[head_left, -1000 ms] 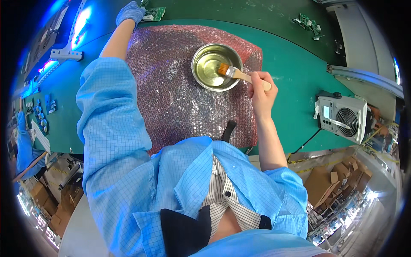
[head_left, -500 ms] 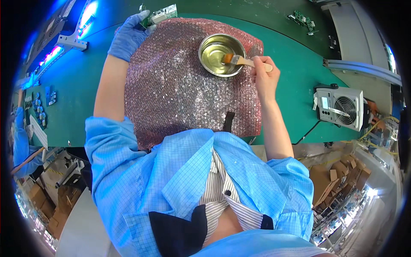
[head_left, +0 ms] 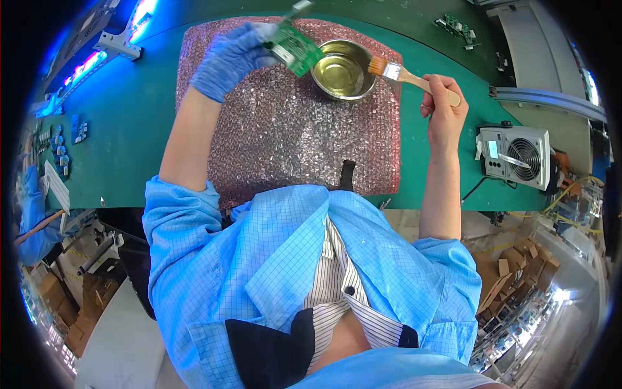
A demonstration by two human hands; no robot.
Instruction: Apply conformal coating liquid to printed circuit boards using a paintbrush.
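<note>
My left hand, in a blue glove, is closed on a green circuit board, tilted beside the left rim of a round metal bowl. Yellowish clear liquid lies in the bowl. Bare, my right hand grips the wooden handle of a flat brush. The brush's orange-brown bristles are at the bowl's right rim, lifted out of the liquid. Under the bowl is a pinkish bubble-wrap sheet with a black strap near its front edge.
A fan unit stands on the green table at the right. Green circuit boards lie at the far right, blue parts at the left. A lit metal frame is at the far left. Another person's blue sleeve shows at the left edge.
My left hand has brought the circuit board right and nearer, to the bowl's side. My right hand has drawn the brush out of the liquid and moved right.
</note>
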